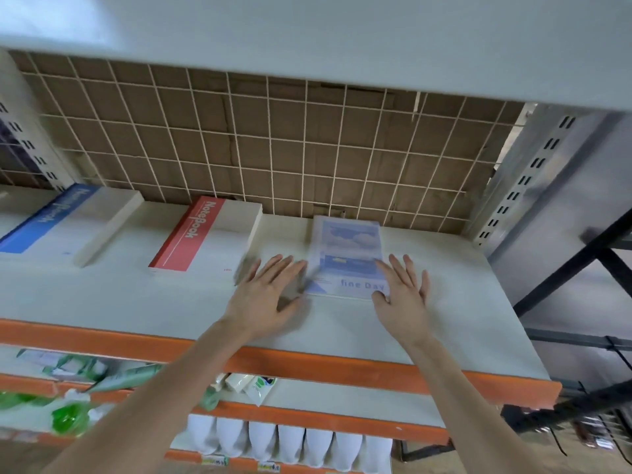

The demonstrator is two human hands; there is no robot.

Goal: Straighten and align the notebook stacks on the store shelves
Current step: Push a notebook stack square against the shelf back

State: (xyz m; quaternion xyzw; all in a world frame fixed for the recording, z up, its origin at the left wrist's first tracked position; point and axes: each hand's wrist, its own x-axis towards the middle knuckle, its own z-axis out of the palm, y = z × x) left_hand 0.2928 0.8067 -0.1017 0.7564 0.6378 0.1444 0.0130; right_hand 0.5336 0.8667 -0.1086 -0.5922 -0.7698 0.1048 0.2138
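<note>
Your left hand (270,289) and your right hand (405,290) lie flat with straight, spread fingers on the two sides of the "fine Day" notebook stack (345,256), which rests on the shelf board (455,302) near its right end, its far edge close to the wire grid back (273,138); neither hand grips anything. If one hand pushes harder than the other, the stack can turn askew or the top notebooks can slide off, and a pull toward you brings it nearer the orange front edge (307,362). You have open board to the right and in front, but the red notebook stack (205,234) is near on the left, so keep the sideways moves small.
</note>
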